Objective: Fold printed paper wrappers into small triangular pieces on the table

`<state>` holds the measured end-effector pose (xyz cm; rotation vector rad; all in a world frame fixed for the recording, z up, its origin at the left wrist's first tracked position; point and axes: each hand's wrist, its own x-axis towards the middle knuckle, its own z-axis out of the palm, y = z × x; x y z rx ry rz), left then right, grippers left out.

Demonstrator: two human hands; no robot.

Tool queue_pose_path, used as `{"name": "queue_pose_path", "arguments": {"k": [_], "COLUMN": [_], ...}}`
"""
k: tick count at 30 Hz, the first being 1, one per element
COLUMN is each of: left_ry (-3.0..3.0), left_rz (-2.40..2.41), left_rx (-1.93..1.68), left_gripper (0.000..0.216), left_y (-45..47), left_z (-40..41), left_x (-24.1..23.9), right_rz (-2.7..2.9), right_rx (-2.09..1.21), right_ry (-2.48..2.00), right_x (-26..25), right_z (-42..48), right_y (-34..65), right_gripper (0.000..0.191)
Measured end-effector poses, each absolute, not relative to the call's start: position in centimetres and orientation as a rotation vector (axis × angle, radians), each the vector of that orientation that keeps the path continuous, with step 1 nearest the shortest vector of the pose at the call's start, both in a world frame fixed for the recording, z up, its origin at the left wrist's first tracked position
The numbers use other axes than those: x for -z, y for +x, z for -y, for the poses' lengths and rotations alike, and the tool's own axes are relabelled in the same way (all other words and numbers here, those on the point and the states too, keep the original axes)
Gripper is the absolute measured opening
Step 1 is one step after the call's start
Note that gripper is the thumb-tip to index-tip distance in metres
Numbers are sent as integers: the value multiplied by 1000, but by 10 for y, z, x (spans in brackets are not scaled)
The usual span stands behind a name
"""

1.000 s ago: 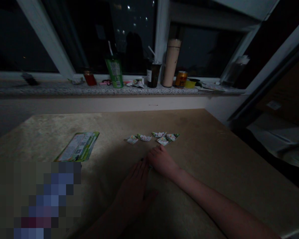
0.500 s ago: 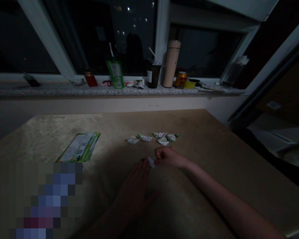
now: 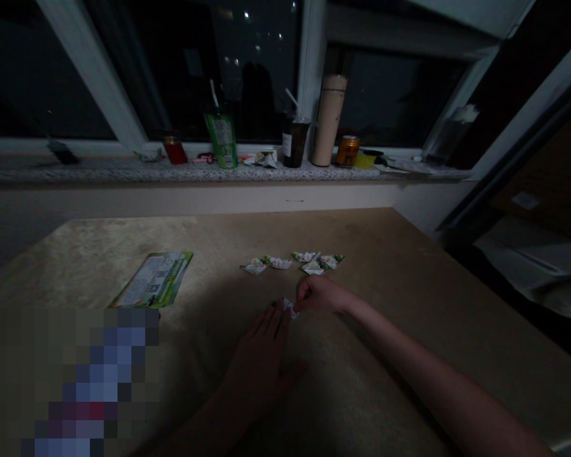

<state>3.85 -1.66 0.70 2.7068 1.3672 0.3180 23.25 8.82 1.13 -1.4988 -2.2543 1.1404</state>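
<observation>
We judge five folded papers (image 3: 279,262) done, one paper (image 3: 290,308) unfinished: flat left hand (image 3: 261,355) steadying it, curled right hand (image 3: 324,294) pinching its edge

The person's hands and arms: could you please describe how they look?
The left hand and right hand wear no gloves. The right forearm is bare to the picture's edge, with no sleeve or watch showing; the left forearm looks bare too, but deep shadow hides detail.
</observation>
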Motion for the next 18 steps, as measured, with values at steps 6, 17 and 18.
{"name": "queue_pose_path", "arguments": {"k": [6,17,18], "left_ry": [2702,2680,2678], "left_rz": [-1348,-1210,-1215], "left_rx": [-295,-270,-287], "left_gripper": [76,60,60], "left_y": [40,21,22], "left_z": [17,8,8], "left_x": [-10,-16,-15], "right_rz": [2229,2198,2196], "right_rx": [-1208,-1221,-1216], "right_ry": [-1501,-1514,-1510], "right_x": [-8,-8,-8], "right_z": [-90,-91,-90], "right_y": [238,236,236], "right_gripper": [20,17,17]}}
